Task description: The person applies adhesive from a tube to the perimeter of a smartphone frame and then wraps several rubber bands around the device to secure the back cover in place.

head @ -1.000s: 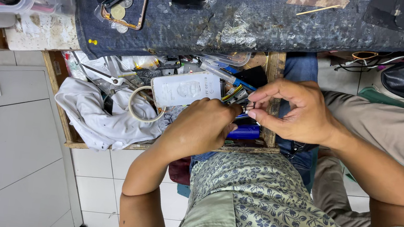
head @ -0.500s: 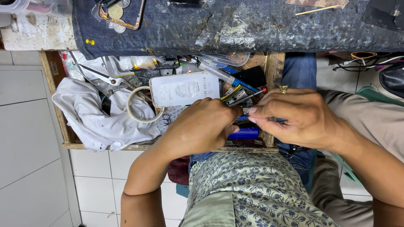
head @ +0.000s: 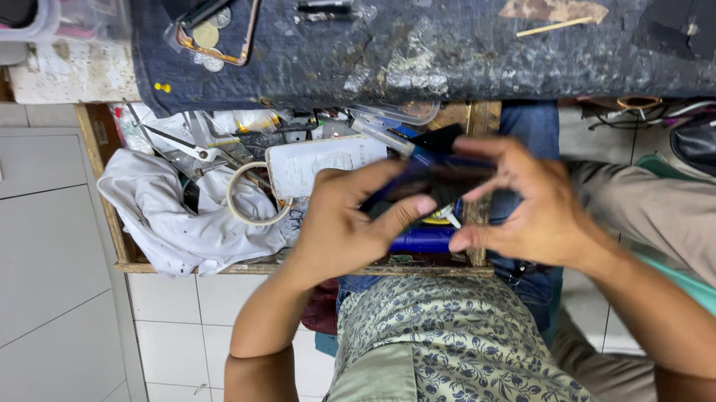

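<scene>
We hold a dark blue tool (head: 432, 175) with both hands over the open drawer (head: 127, 248). Our left hand (head: 351, 222) and right hand (head: 522, 205) pinch it together. A white cloth (head: 170, 217) and tape ring (head: 257, 195) lie near the drawer's left edge.

At twelve o'clock from my hands the dark mat (head: 480, 54) lies largely bare, though toward nine o'clock I see the drawer (head: 119, 238) crowded with a white cloth (head: 170, 217), tape ring (head: 257, 195) and scissors (head: 174, 139), leaving little passage there.
</scene>
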